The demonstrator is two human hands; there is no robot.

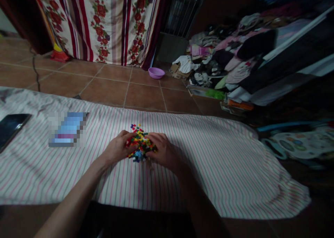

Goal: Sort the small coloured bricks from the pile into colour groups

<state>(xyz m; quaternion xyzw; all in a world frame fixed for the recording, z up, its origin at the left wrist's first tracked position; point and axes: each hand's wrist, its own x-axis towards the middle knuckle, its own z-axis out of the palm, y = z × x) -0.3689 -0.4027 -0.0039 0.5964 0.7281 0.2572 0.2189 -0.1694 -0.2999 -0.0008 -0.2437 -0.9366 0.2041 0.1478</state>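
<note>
A loose heap of tiny toy building bricks (141,139) in red, yellow, green, blue, white and black lies on a striped cloth (221,161). Against the heap's left side rests my left hand (121,147), fingers curved and apart, thumb and fingertips touching the bricks. My right hand (162,149) cups the right side in the same way, its fingertips over the edge of the heap. Neither hand is closed round a brick that I can make out. A few bricks stick out at the far end and the near end between the hands.
To the left lie a phone-like device with a blurred screen (68,129) and a dark flat device (12,126). Beyond the cloth are a tiled floor, a pink basin (156,73), a flowered curtain (104,25) and a clothes pile (224,53). A pale plastic item (300,144) stands right.
</note>
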